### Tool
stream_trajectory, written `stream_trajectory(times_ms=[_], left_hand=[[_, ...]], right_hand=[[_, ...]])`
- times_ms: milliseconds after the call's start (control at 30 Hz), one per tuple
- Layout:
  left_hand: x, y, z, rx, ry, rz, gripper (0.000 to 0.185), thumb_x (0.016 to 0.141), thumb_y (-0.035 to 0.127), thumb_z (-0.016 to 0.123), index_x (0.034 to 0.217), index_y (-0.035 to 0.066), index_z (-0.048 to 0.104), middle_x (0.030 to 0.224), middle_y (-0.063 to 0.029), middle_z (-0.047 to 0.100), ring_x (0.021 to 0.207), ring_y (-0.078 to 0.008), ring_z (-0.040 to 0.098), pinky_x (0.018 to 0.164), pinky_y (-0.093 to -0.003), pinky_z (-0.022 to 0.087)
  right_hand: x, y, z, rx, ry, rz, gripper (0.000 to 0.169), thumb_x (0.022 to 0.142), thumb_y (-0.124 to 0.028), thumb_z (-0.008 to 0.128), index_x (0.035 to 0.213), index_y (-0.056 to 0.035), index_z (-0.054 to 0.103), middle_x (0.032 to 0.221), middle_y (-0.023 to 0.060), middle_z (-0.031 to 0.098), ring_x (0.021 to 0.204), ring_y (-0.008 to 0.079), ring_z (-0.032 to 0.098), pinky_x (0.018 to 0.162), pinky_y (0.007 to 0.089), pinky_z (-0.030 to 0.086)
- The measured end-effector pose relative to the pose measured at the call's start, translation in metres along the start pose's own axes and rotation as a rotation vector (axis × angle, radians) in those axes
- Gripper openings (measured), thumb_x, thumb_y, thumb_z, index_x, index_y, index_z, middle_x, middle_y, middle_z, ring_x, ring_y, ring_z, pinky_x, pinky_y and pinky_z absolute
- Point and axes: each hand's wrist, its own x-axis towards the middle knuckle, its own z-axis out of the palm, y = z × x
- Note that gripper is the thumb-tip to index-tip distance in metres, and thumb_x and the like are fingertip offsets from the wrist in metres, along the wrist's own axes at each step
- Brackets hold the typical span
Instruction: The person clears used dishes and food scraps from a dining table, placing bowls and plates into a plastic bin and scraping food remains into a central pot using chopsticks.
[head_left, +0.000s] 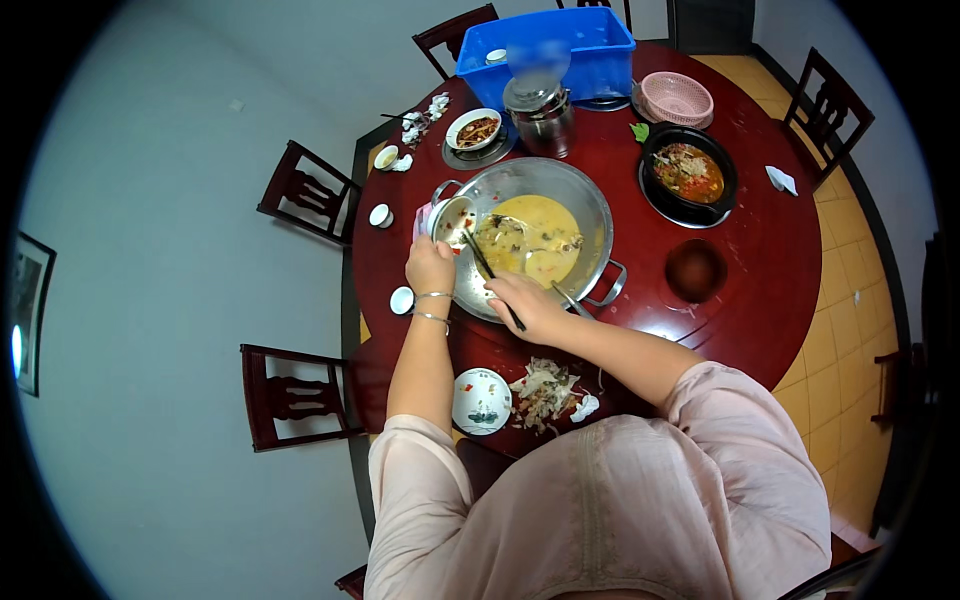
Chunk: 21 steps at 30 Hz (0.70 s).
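My left hand (433, 268) grips a bowl (452, 217) tilted over the left rim of a wide metal basin (592, 180). Bits of food cling to the bowl's inside. My right hand (525, 304) holds a pair of dark chopsticks (487, 264), their tips at the bowl's lower edge. Yellowish soup (551, 217) with chunks of food lies in the basin. A ladle (574, 301) rests in it, its handle over the near rim just beyond my right hand. Pink material (421, 223) shows behind the bowl.
Around the basin on the round red table (780, 262) are a black pot of food (686, 176), a lidded metal container (541, 124), a blue tub (592, 71), a pink basket (677, 99) and a dish of food (474, 130). Nearer me are a patterned plate (481, 401) and food scraps (545, 394).
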Motion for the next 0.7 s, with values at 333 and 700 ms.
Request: stream_trajectory(times_ms=[333,700], left_hand=[[0.011,-0.014,-0.011,0.091,-0.135,-0.188,0.025,0.076,0.023,0.055,0.078,-0.002,0.058,0.079,-0.0230,0.063,0.073,-0.0404,0.062,0.068,-0.0481,0.049],[0.018,-0.028,-0.015,0.049,-0.329,-0.316,0.033,0.074,0.027,0.058,0.082,-0.004,0.064,0.085,-0.0252,0.063,0.082,-0.0397,0.062,0.076,-0.0451,0.049]], right_hand=[[-0.013,0.012,-0.002,-0.138,-0.134,-0.093,0.021,0.077,-0.012,0.059,0.096,-0.0049,0.054,0.104,0.0207,0.052,0.093,0.0371,0.051,0.083,0.0441,0.041],[-0.011,0.023,-0.009,-0.173,-0.284,-0.093,0.019,0.080,-0.016,0.055,0.098,-0.0087,0.055,0.120,0.0190,0.051,0.105,0.0358,0.051,0.090,0.0482,0.038]])
